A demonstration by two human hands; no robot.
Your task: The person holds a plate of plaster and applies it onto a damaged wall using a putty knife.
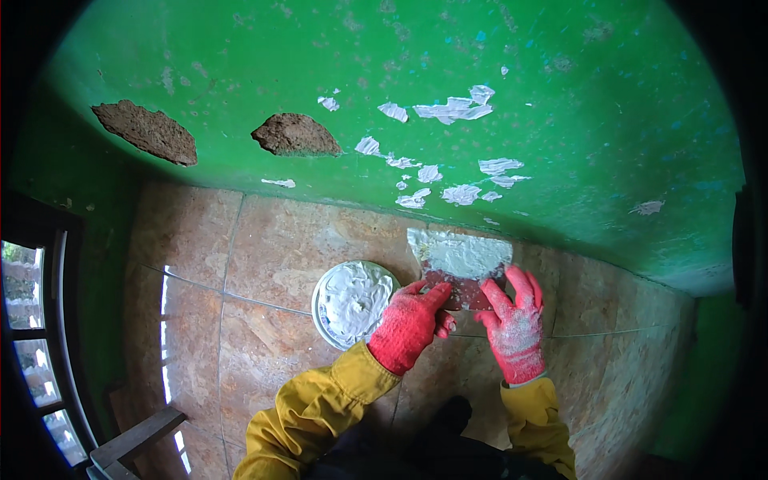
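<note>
Yellow sleeves (316, 408) are nearest | my left hand (406, 324) is closed on dark-red plate (467, 298) bearing white paste (468, 254) | my right hand (516, 328) is at its right edge, grip I cannot tell | plate is right of round tub (318, 318)

A dark-framed window (61, 280) stands at the left, near a wooden bar (142, 434), above a brown tiled floor (260, 352) streaked with bright reflections (166, 352).
</note>
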